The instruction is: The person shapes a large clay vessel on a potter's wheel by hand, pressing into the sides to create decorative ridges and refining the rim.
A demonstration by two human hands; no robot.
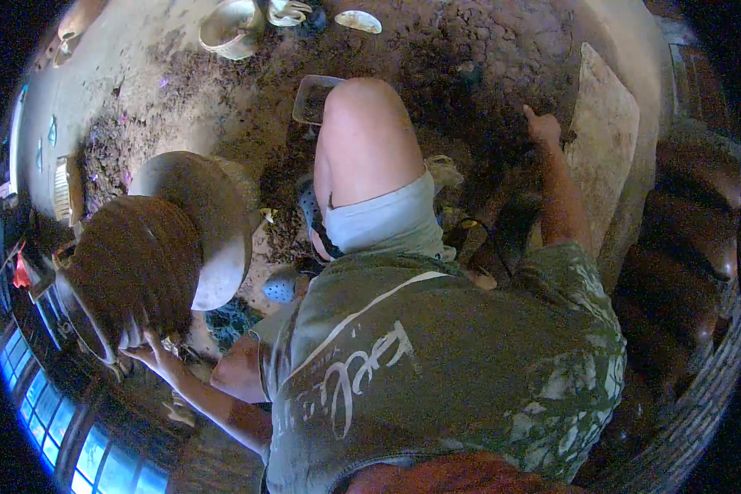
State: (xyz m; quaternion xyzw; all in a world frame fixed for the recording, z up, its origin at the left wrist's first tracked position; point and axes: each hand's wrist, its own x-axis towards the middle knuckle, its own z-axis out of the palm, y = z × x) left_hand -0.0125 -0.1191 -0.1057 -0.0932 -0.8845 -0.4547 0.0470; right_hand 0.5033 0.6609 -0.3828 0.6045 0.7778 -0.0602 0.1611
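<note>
Clay-brown pot (144, 276), ribbed, tipped on its side at 9 o'clock, left hand (144, 350) curled around the rim underneath, likely to steady it against the round stand (214, 222) beside it. Right hand (543, 128) way out at 1 o'clock, pressed on the dirt floor (469, 58) next to a flat board (605, 132), probably for balance; can't tell if open or fisted. Pale bowl (230, 29) at 11.
</note>
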